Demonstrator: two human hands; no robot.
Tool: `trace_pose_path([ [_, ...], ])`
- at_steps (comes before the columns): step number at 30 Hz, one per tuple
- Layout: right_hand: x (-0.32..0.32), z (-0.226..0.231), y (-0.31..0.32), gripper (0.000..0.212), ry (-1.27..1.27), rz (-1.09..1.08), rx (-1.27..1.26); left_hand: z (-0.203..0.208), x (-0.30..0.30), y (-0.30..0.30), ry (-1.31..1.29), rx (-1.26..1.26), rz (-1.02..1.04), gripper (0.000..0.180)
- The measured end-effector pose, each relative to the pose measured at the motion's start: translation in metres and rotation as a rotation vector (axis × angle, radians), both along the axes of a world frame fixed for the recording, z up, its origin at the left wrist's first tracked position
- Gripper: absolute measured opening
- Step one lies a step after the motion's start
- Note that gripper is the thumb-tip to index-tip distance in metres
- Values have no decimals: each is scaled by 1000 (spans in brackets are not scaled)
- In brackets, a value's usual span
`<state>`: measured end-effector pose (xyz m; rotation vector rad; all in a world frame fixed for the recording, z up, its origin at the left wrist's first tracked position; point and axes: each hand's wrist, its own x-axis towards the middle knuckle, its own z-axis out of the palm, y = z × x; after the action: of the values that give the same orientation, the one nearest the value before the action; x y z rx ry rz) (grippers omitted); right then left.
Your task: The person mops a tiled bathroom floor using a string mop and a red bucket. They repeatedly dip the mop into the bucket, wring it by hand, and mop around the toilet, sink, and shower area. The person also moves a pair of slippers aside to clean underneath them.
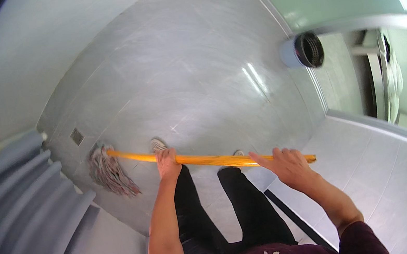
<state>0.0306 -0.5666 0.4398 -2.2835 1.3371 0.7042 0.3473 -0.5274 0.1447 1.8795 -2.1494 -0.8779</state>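
Observation:
A string mop with a yellow-orange handle (203, 159) reaches across in front of my legs. Its strands, the grey and reddish mop head (107, 170), lie on the tiled floor at the left, close to a blue-grey curtain. Partway along the handle, nearer the mop head, my left hand (168, 164) is closed around it. Close to the handle's other end, my right hand (288, 164) grips it with the thumb lying along it. The handle's tip sticks out just past the right hand.
A square floor drain (77, 136) lies beyond the mop head. The blue-grey curtain (22, 180) hangs along the left. At the right, a light blue bin (290, 53) with a black liner stands by a doorway. My shoe (158, 145) is near the handle.

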Motion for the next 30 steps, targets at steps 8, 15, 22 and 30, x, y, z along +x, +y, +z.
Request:
trace_pose_path([
  [8,-199,24,265,73,209,-782,359,-6,-289,62,66,58,-720,15],
  [15,-242,106,458,84,186,-1349,499,31,-493,211,55,10,-1262,6],
  [22,-236,191,534,73,140,-1474,449,79,-559,329,375,139,-1446,8],
  [30,-247,165,455,69,220,-1126,495,60,-472,282,421,88,-935,12],
])
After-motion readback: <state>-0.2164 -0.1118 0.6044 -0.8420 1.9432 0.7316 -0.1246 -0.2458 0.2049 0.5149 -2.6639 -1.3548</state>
